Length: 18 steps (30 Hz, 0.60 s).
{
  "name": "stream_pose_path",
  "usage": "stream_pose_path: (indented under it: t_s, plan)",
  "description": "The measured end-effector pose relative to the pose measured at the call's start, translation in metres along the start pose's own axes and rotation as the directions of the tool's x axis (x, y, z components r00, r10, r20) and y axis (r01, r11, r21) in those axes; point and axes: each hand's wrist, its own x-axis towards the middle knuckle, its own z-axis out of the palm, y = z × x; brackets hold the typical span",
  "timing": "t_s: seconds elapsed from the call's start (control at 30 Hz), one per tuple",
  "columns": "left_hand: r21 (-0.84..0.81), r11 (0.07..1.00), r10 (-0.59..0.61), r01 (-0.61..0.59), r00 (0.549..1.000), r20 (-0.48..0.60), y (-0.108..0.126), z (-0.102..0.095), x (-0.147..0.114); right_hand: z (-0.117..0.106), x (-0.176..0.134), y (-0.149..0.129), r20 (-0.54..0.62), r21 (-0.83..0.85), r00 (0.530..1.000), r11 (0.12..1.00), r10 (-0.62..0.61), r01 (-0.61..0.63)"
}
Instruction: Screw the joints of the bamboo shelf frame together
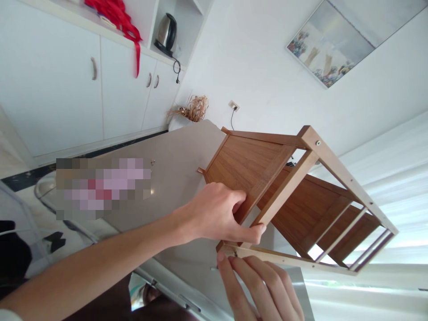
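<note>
A wooden rack [247, 160] with slatted-looking brown panels and a pale side frame [354, 178] stands tilted in my view on the grey tabletop [177, 156]. My left hand [217, 214] is closed on its near end, the thumb along a pale crossbar [284, 187] and the fingers curled at the panel's edge. Just below, my right hand [261, 285] is at the frame's near corner, with thumb and fingertips drawn together by a small dark fitting [236, 253]. Whatever those fingertips hold is too small or hidden to make out.
Small metal pieces [153, 162] lie on the tabletop, near a pixelated patch [107, 183]. White cabinets [67, 80], an electric kettle [167, 33], red ribbon [117, 18] and dried plants [197, 108] are behind. A curtain [384, 178] hangs at the right.
</note>
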Motion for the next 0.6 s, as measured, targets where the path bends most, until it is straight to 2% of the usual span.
stream_pose_path:
  t_s: [0.13, 0.33, 0.53, 0.6]
  plan:
    - [0.013, 1.000, -0.007, 0.007, 1.000, 0.009, 0.001, -0.004, -0.001, 0.004, -0.001, -0.006, -0.020, 0.007, 0.999, 0.999, 0.041, -0.040]
    - [0.033, 0.999, 0.003, -0.003, 1.000, 0.001, -0.007, -0.004, -0.002, 0.011, -0.013, -0.015, -0.050, -0.032, 0.998, 0.999, 0.039, -0.041]
    - [0.036, 0.999, 0.038, -0.038, 0.999, 0.008, -0.014, -0.005, -0.010, 0.007, -0.024, -0.019, 0.062, 0.026, 0.997, 0.999, 0.037, -0.039]
    - [0.043, 0.998, 0.044, -0.044, 0.999, 0.008, -0.015, -0.006, -0.011, 0.004, -0.024, -0.017, 0.134, 0.066, 0.991, 0.998, -0.009, 0.000]
